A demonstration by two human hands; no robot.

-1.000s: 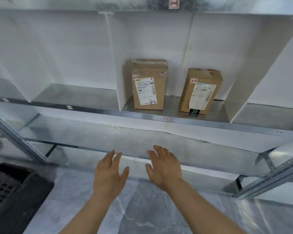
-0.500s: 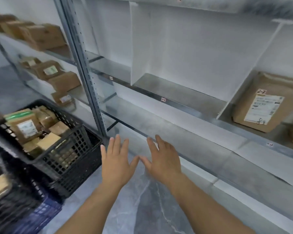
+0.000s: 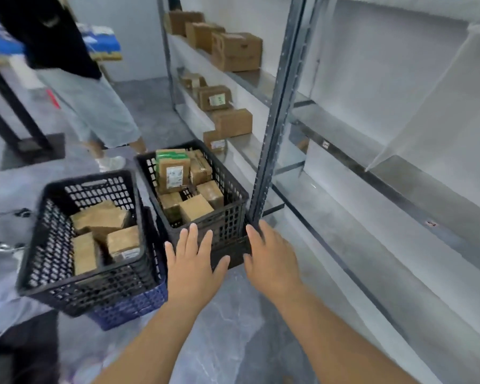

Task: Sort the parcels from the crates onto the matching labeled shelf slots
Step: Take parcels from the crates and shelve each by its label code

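Left hand (image 3: 194, 266) and right hand (image 3: 270, 261) spread flat, fingers straight, holding nothing, just before right crate (image 3: 227, 217). Parcels (image 3: 196, 207) inside it; left crate (image 3: 53, 245) beside, also holding parcels.

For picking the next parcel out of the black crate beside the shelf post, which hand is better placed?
Probably the left hand: open and empty, it hovers right in front of the black plastic crate of brown cardboard parcels. The right hand, also open, sits nearer the grey metal shelf post.

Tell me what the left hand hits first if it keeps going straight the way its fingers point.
Probably the near wall of the black crate ahead of the left hand; depth is unclear.
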